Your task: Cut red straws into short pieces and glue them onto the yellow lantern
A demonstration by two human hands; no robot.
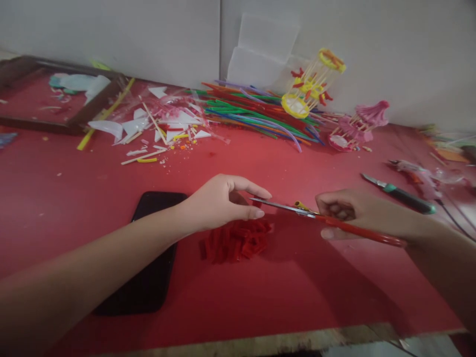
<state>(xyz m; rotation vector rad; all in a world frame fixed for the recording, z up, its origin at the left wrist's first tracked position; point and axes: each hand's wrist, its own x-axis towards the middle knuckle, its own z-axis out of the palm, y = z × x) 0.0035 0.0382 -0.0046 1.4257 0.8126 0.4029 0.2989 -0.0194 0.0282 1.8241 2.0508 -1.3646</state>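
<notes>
My right hand (344, 210) grips a pair of scissors (334, 223) with red handles, its blades pointing left toward my other hand. Close to the blade tips, the thumb and index finger of my left hand (226, 203) are curled around a small red piece (256, 203), partly hidden by the fingers. Just below lies a loose pile of short red cut pieces (240, 240) on the red tabletop. Something small and yellow (299, 204) shows beside the blades; I cannot tell what it is. Under my left forearm is a black phone-like slab (152, 292).
Coloured pipe cleaners (256, 114) lie in a heap at the back. A yellow stick model (312, 87) and a pink one (357, 126) stand nearby. Right are a craft knife (405, 196) and a glue gun (420, 178). Scraps (163, 126) and a wooden frame (80, 116) are left.
</notes>
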